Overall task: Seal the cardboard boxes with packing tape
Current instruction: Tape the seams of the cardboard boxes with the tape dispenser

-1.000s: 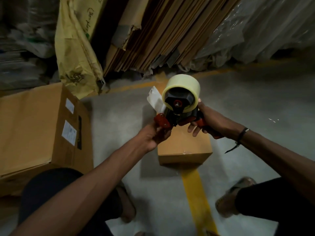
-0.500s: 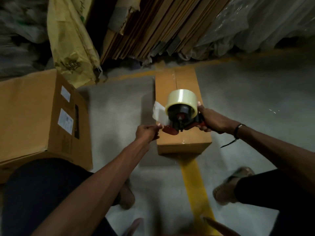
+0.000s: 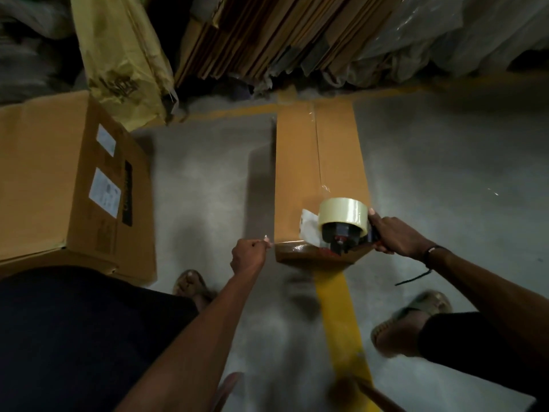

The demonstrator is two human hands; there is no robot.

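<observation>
A long narrow cardboard box [image 3: 297, 173] lies on the floor ahead of me, its centre seam covered by a strip of clear tape. At the box's near end sits a tape dispenser [image 3: 341, 230] with a pale roll of clear tape. My right hand [image 3: 395, 236] grips the dispenser's handle. My left hand [image 3: 249, 257] pinches the free end of the tape just left of the box's near corner. The tape stretches from my fingers across the near edge to the dispenser.
A large cardboard box [image 3: 59, 179] with white labels stands at the left. Flattened cartons [image 3: 267, 34] and plastic-wrapped bundles [image 3: 445, 40] lean along the back. A yellow floor line [image 3: 341, 322] runs under the narrow box. My feet in sandals are on the grey floor.
Both hands have lowered the dispenser from above the box down to its near end. My left hand has pulled the tape end out to the left.
</observation>
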